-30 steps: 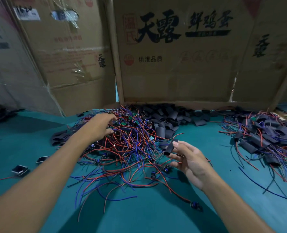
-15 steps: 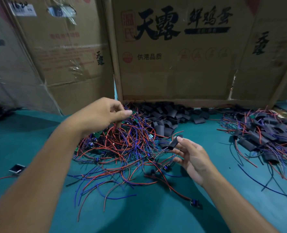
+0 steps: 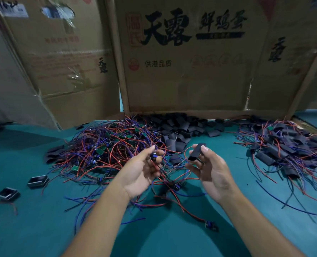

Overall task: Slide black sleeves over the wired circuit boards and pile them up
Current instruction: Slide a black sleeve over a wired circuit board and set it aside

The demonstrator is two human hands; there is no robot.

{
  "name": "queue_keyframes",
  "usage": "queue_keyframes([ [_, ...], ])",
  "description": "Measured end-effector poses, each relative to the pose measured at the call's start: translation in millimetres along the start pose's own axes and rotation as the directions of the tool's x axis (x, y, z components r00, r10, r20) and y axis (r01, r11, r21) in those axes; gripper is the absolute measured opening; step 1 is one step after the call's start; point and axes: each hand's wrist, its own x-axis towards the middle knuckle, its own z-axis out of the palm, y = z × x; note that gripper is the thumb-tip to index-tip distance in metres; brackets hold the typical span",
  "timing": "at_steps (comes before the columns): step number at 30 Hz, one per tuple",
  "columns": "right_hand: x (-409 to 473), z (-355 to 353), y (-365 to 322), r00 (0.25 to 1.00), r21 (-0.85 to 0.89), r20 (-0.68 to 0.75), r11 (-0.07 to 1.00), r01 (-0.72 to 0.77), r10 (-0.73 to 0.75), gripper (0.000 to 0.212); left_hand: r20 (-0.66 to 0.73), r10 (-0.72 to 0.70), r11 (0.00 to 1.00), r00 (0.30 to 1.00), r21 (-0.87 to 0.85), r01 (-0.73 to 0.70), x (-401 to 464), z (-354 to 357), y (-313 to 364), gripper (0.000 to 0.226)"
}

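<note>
holding a black sleeve (image 3: 196, 152) between thumb and fingertips, the right hand (image 3: 212, 171) sits palm up above the teal table (image 3: 172, 238), with the sleeve's open end turned toward the left hand (image 3: 142, 173). the left hand, also palm up, pinches a small wired circuit board (image 3: 153, 157) at its fingertips; the board is partly hidden and blurred, and red and blue leads trail down from it. the two hands are near each other but apart, and the sleeve and the board do not touch.

taking the left hand as landmark: the tangle of unsleeved boards (image 3: 105, 151), with red and blue wires and small green boards, lies directly behind it and to its left. the heap of loose black sleeves (image 3: 180, 127) lies behind it and to its right, against the foot of the printed cardboard box (image 3: 187, 56). the pile of sleeved boards (image 3: 287, 147) lies well to its right, past the right hand. two small black rectangular parts (image 3: 38, 181) lie far to its left on the table. one stray wired board (image 3: 210, 225) lies nearer the camera, below and to its right.
</note>
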Motion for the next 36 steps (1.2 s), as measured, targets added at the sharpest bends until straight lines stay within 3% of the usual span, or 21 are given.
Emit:
queue_keyframes([
  [6,-5.7,8.0,-1.6,0.999,-0.002,0.043,1.0,0.007,-0.007,0.045,0.035,0.088,0.988,0.996,-0.129,-0.083,-8.7,6.2,-3.2,0.019],
  [9,-8.8,12.2,-2.1,0.993,0.023,0.116,1.0,0.019,-0.022,0.034,-0.009,0.162,0.976,0.987,0.15,-0.159,-17.7,14.8,-2.3,0.023],
  [12,-13.5,17.4,-0.5,0.973,0.024,0.224,0.998,0.058,-0.062,0.028,0.035,0.278,0.849,0.96,0.459,-0.262,-23.6,28.2,-7.1,0.033],
  [14,-16.1,20.4,-3.3,0.961,0.051,0.266,0.996,0.069,-0.08,0.035,0.109,0.316,0.772,0.943,0.548,-0.322,-25.6,35.5,-10.5,0.035],
  [18,-16.6,19.6,-14.9,0.958,0.169,0.266,0.983,0.064,-0.108,0.067,0.236,0.283,0.629,0.93,0.686,-0.366,-25.2,34.8,-14.9,0.038],
  [23,-13.4,14.2,-27.7,0.977,0.26,0.16,0.961,0.094,-0.139,0.043,0.302,0.161,0.583,0.94,0.739,-0.337,-24.8,23.4,-14.0,0.043],
  [28,-16.6,16.7,-30.5,0.98,0.187,0.126,0.974,0.129,-0.154,0.035,0.313,0.096,0.648,0.945,0.701,-0.298,-23.9,17.0,-11.7,0.028],
  [32,-25.7,29.5,-14.7,0.967,0.069,0.218,0.991,0.117,-0.129,0.03,0.322,0.132,0.69,0.938,0.649,-0.32,-24.0,17.1,-9.6,0.026],
  [36,-31.3,33.5,-9.0,0.941,0.065,0.33,0.997,0.05,-0.069,0.036,0.345,0.157,0.739,0.925,0.581,-0.342,-25.6,27.7,-20.6,0.013],
])
